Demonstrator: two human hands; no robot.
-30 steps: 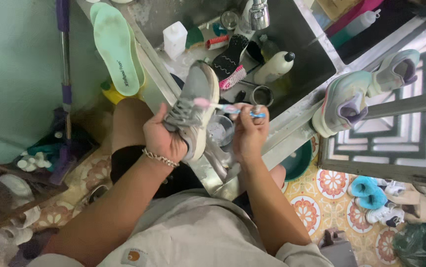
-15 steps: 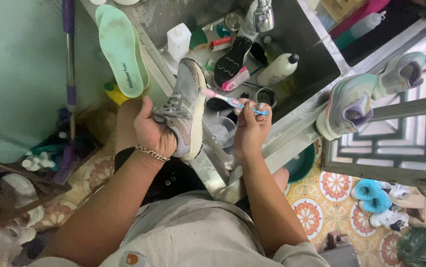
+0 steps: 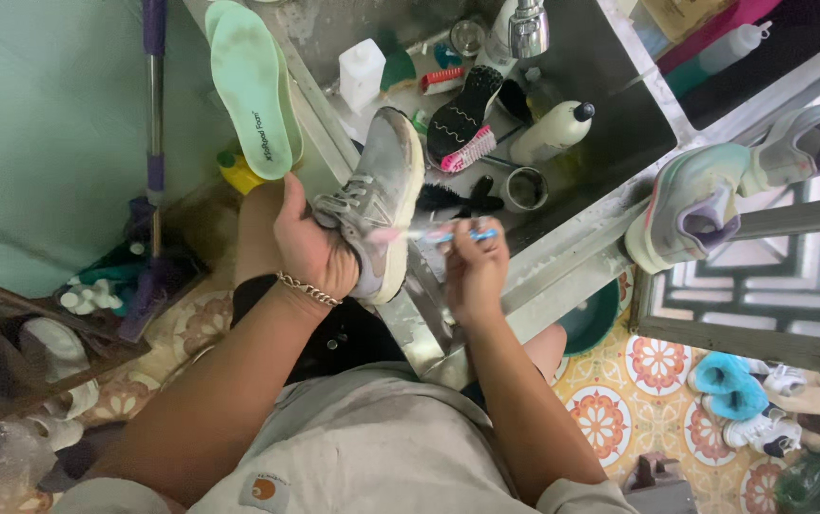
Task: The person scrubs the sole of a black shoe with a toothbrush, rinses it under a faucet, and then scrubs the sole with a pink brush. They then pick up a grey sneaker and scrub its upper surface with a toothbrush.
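— Two hands are working over the steel sink (image 3: 610, 105): the left hand (image 3: 310, 249) is gripping a grey sneaker (image 3: 379, 195) by its laced upper, holding it above the sink's near edge.

— And the right hand (image 3: 472, 266)?

— It is closed around a pink-and-blue toothbrush (image 3: 429, 234), whose bristles are now pressing against the sneaker's side; a second ago they were hovering higher, near the laces.

— So the scrubbing is moving down?

— Likely toward the sole edge. The pale green insole (image 3: 250, 86) is lying on the counter, and another sneaker (image 3: 691, 205) is resting apart, at the right.
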